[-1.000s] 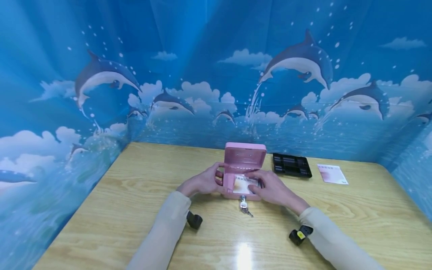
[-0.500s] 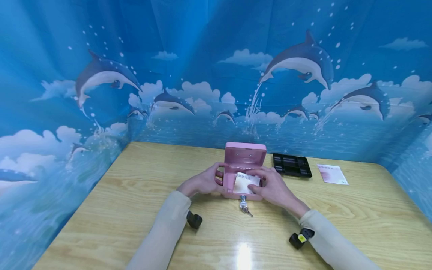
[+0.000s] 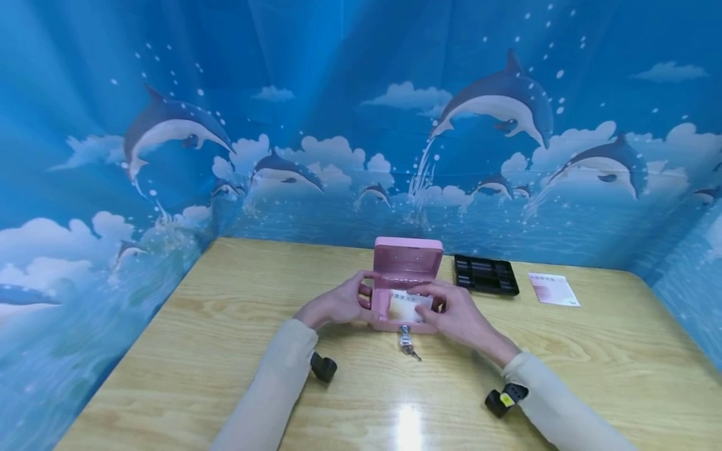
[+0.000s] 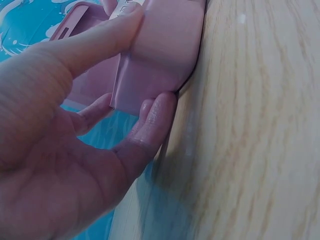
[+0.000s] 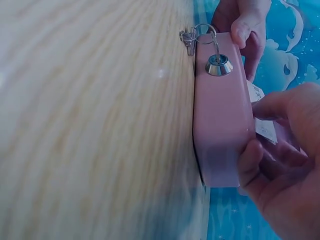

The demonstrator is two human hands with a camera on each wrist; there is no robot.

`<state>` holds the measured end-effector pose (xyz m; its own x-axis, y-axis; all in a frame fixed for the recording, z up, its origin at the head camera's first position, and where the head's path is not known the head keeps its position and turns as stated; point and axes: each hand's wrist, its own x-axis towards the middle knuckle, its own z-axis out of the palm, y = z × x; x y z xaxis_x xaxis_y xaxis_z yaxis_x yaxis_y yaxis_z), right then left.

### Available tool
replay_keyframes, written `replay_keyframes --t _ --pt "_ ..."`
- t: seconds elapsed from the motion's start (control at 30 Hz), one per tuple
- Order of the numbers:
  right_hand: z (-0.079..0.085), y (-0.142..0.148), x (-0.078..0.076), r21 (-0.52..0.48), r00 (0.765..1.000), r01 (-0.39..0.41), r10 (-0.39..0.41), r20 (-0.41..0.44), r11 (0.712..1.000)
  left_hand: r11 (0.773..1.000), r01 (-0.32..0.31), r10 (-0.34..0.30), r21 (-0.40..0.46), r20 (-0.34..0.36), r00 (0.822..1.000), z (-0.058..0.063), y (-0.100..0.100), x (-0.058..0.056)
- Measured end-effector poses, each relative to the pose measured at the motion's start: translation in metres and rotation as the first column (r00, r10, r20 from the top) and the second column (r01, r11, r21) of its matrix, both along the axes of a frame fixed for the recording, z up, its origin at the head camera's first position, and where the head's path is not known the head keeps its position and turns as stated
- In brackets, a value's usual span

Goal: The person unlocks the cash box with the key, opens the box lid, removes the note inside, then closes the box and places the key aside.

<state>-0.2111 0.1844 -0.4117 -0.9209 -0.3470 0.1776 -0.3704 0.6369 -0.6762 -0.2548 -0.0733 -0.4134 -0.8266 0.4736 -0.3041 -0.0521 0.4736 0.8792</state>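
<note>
A small pink cash box (image 3: 408, 244) stands on the table with its lid raised. My left hand (image 3: 344, 304) holds its left side, the thumb (image 4: 131, 17) over the rim and other fingers against the outer wall. Inside the box lies a printed white paper card (image 3: 403, 307). My right hand (image 3: 459, 316) pinches this card between thumb and fingers at its right part; one fingertip (image 5: 251, 152) lies at the box's right wall. The card's edge shows above the rim in the right wrist view. Keys on a ring (image 5: 204, 31) hang from the front lock (image 5: 218, 65).
To the right of the box is a black compartment tray (image 3: 486, 275). Farther right, a pink-and-white printed card (image 3: 554, 290) lies flat on the wooden table (image 3: 254, 275). A blue dolphin-print curtain (image 3: 338, 125) rises behind the table's back edge.
The card in my right hand shifts up and right inside the box, then back down and left. My left hand keeps its grip on the box, which stays in place.
</note>
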Motion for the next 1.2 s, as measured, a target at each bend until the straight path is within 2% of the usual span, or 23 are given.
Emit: replay_keyframes --t 0.13,0.43,0.8,1.07,1.2 --pt "0.002 0.000 0.002 -0.021 1.000 0.014 -0.014 -0.008 1.000 1.000 -0.001 0.001 0.003 -0.006 1.000 0.001 -0.001 0.000" --pt "-0.004 0.004 0.006 -0.114 0.990 0.099 -0.109 -0.087 0.988 0.999 0.012 -0.011 0.035 -0.002 1.000 -0.006 -0.001 0.002" --pt "0.007 0.012 0.005 -0.204 0.970 0.097 -0.139 -0.200 0.974 0.999 0.006 -0.006 0.035 -0.007 1.000 -0.002 -0.001 0.000" --pt "0.016 0.022 0.012 -0.239 0.975 0.103 -0.145 -0.166 0.966 0.999 0.002 -0.002 0.038 -0.002 1.000 -0.002 0.000 0.000" --pt "0.020 0.029 0.015 -0.224 0.980 0.120 -0.152 -0.131 0.967 0.999 -0.012 0.012 0.034 0.000 1.000 -0.001 0.001 0.001"
